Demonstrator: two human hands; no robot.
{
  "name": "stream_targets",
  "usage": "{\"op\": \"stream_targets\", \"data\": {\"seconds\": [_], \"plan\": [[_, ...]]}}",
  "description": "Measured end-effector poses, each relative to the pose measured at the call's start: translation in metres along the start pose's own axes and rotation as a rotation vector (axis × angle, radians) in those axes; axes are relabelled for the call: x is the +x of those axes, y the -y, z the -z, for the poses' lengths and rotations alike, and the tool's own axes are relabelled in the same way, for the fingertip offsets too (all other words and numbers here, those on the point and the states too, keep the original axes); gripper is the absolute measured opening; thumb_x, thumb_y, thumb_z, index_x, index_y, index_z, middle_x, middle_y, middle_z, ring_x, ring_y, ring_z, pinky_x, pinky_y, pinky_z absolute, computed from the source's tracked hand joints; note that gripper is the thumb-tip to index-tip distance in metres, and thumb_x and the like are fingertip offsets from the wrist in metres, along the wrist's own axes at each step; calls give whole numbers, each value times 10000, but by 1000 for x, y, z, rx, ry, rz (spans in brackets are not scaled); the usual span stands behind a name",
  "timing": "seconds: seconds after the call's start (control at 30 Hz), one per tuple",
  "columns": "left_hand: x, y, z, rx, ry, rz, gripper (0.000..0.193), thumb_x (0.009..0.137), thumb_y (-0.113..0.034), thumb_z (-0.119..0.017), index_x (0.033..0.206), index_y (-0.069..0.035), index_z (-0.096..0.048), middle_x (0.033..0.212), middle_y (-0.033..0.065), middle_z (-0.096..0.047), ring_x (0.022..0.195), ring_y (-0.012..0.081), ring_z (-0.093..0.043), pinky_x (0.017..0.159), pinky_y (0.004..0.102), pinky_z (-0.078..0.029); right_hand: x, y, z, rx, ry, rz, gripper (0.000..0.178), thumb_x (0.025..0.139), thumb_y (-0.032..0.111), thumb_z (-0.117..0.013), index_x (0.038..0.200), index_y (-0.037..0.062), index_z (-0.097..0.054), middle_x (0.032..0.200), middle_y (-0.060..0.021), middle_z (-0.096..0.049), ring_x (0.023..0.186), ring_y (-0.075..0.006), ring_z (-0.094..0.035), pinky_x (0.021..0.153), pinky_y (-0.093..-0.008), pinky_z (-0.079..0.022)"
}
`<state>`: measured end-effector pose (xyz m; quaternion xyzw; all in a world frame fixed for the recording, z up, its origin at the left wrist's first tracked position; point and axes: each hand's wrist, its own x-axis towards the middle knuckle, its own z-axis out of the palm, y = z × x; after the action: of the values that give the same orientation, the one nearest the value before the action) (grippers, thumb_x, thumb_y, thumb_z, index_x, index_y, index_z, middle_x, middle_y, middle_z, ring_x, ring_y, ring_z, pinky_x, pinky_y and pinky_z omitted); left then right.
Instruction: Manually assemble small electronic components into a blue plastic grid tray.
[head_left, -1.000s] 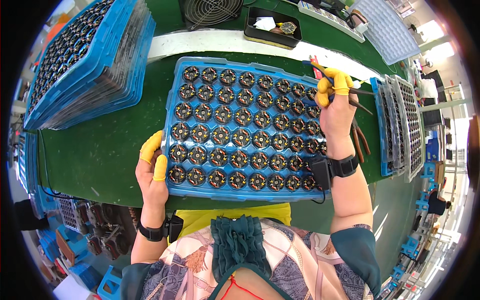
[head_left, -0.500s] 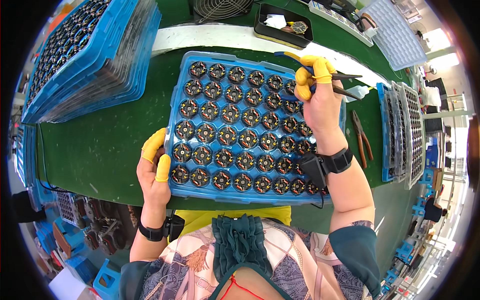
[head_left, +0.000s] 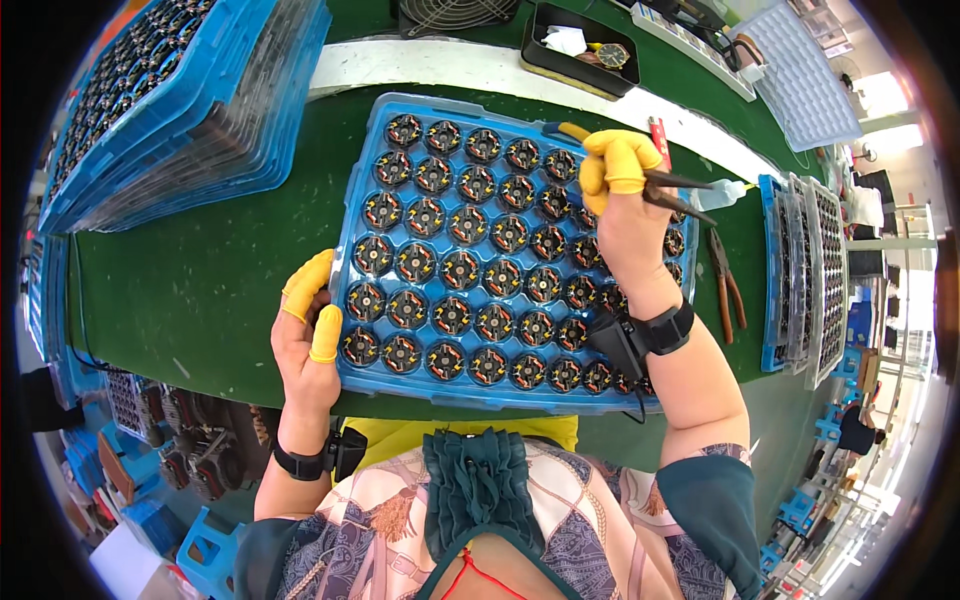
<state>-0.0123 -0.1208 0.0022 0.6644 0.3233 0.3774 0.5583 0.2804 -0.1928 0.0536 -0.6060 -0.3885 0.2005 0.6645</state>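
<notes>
A blue plastic tray [head_left: 352,215] lies before me, filled with rows of round black parts [head_left: 460,268] that carry orange and yellow bits. My left hand [head_left: 307,335] grips the tray's left edge, with yellow finger cots on its thumb and fingers. Above the tray's far right side, my right hand [head_left: 625,190], also in yellow finger cots, is closed around a pair of long-nose pliers [head_left: 685,181] with blue and yellow handles. Their dark jaws point right and stand apart, with nothing visible between them. My hand hides some of the parts below.
Stacked blue trays [head_left: 200,130] rise at the far left. On the right lie pliers with brown handles [head_left: 728,290], a small clear bottle [head_left: 722,192] and more trays [head_left: 800,270]. A black box [head_left: 575,60] holding a watch and a red item [head_left: 659,140] are at the back.
My right hand and the pliers have shifted slightly left and nearer to me. A red item behind that hand has come into sight. My left hand keeps its hold on the tray.
</notes>
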Motion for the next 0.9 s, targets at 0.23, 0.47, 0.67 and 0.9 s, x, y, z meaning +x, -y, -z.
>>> {"op": "stream_targets", "data": {"seconds": [0.23,0.47,0.67,0.9], "plan": [[1,2,0,12,-14,-30,393,875,-147,-531,1228,19,-485,1222,93,-476,1005,148,-499,878,273,-396,4,-2,8,60,-2,-59,202,930,201,-474,886,43,-594,665,-14,-538,541,-55,-454,469,-200,-351],[-1,3,1,27,-2,-21,457,897,-236,-534,1248,44,-451,1199,86,-515,1030,152,-515,923,282,-374,17,6,32,365,-158,-28,211,935,217,-470,945,34,-574,694,-35,-540,508,-70,-407,447,-213,-307],[1,-2,-1,5,2,-3,468,893,-249,-538,1247,44,-450,1198,85,-518,1032,149,-515,923,281,-376,31,-1,41,239,-192,2,209,942,205,-457,954,32,-575,684,-31,-530,494,-60,-378,446,-207,-302],[1,1,0,18,-1,-2,467,892,-247,-537,1247,44,-450,1204,84,-514,1038,153,-518,929,287,-375,34,-13,38,225,-168,-34,198,946,201,-453,947,44,-574,672,-30,-525,495,-57,-369,441,-203,-299]]}}
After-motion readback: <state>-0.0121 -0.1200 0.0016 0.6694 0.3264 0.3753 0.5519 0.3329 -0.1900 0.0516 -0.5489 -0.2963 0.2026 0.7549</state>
